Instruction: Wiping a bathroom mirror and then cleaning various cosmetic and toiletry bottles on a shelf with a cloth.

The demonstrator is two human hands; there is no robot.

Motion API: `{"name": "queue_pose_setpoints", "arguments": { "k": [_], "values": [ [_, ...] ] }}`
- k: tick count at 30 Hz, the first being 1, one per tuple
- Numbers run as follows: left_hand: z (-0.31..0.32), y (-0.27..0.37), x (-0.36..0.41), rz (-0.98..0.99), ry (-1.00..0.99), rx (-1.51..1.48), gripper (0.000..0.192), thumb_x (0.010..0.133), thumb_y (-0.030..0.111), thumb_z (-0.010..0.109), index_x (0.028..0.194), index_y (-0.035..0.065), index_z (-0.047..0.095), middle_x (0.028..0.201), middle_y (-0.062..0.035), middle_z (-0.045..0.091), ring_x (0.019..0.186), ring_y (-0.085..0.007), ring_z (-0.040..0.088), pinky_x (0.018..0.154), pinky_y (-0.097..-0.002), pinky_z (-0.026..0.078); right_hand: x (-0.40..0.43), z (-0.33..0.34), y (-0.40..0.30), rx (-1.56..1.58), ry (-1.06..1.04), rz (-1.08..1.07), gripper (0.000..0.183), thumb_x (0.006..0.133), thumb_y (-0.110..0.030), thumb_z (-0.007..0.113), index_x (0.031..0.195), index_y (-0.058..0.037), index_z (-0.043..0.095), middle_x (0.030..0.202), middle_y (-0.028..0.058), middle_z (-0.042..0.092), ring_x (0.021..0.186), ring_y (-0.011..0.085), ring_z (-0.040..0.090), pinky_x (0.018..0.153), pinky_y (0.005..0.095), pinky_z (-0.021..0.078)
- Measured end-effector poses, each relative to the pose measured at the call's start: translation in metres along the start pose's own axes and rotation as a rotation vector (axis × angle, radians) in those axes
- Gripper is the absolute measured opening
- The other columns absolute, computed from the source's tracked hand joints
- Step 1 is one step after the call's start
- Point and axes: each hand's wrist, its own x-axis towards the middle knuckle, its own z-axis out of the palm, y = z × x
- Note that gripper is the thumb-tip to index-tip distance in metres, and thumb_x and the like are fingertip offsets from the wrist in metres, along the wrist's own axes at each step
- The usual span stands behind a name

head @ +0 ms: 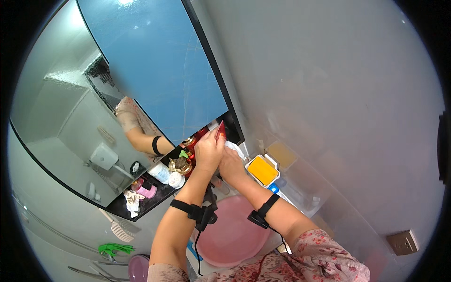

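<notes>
My left hand (208, 151) reaches to the shelf under the blue cabinet door and grips a small red item (221, 129) whose kind I cannot tell. Close beside it, touching or nearly so, is my right hand (230, 163), fingers by a white cloth or tissue (235, 149); whether it holds anything is hidden. Red and gold containers (189, 142) stand left of my left hand, with a gold-coloured pot (182, 165) nearer me. White jars (176, 180) stand on the black shelf (162, 194), and a pink bottle (147, 191) is farther left.
A pink basin (230, 232) lies below my forearms. To the right, a yellow block (263, 171) sits in a white container. The blue cabinet door (155, 70) and a mirror (74, 116) rise at left. Green gloves (114, 249) and a white brush (122, 232) hang lower left.
</notes>
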Motion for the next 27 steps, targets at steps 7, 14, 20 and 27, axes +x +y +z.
{"name": "queue_pose_setpoints", "arguments": {
  "k": [7, 14, 20, 27],
  "values": [
    [0.023, 0.006, 0.006, 0.077, 0.059, 0.053, 0.029, 0.088, 0.019, 0.062, 0.110, 0.0016, 0.068, 0.095, -0.0186, 0.068, 0.082, -0.0383, 0.067, 0.073, -0.0461, 0.055, -0.004, 0.005, 0.009, 0.235, -0.010, 0.039, 0.035, 0.086, -0.016, 0.056, 0.118, -0.0037, 0.064, 0.120, 0.0156, 0.061, 0.110, 0.0314, 0.058, 0.095, 0.0420, 0.0420],
    [0.025, -0.002, 0.011, 0.170, -0.008, 0.180, 0.028, 0.084, 0.009, 0.064, 0.109, -0.0018, 0.066, 0.090, -0.0201, 0.063, 0.078, -0.0416, 0.064, 0.071, -0.0483, 0.054, -0.008, 0.013, 0.012, 0.056, -0.003, -0.119, 0.038, 0.077, -0.015, 0.064, 0.113, -0.0018, 0.067, 0.121, 0.0141, 0.062, 0.115, 0.0313, 0.054, 0.095, 0.0424, 0.0406],
    [0.031, -0.006, 0.012, -0.061, -0.038, 0.120, 0.028, 0.089, 0.014, 0.058, 0.110, -0.0024, 0.066, 0.101, -0.0229, 0.064, 0.083, -0.0431, 0.066, 0.076, -0.0485, 0.055, -0.008, 0.012, 0.011, 0.050, -0.040, -0.098, 0.054, 0.066, -0.017, 0.076, 0.117, -0.0011, 0.065, 0.124, 0.0142, 0.060, 0.121, 0.0311, 0.050, 0.099, 0.0412, 0.0380],
    [0.051, -0.016, 0.041, -0.161, -0.046, 0.130, 0.028, 0.091, 0.015, 0.057, 0.108, -0.0063, 0.064, 0.106, -0.0314, 0.063, 0.088, -0.0474, 0.064, 0.079, -0.0518, 0.053, -0.008, 0.020, 0.014, -0.075, 0.008, -0.112, 0.065, 0.063, -0.016, 0.079, 0.122, 0.0030, 0.058, 0.126, 0.0170, 0.058, 0.121, 0.0323, 0.050, 0.100, 0.0403, 0.0385]
  ]
}}
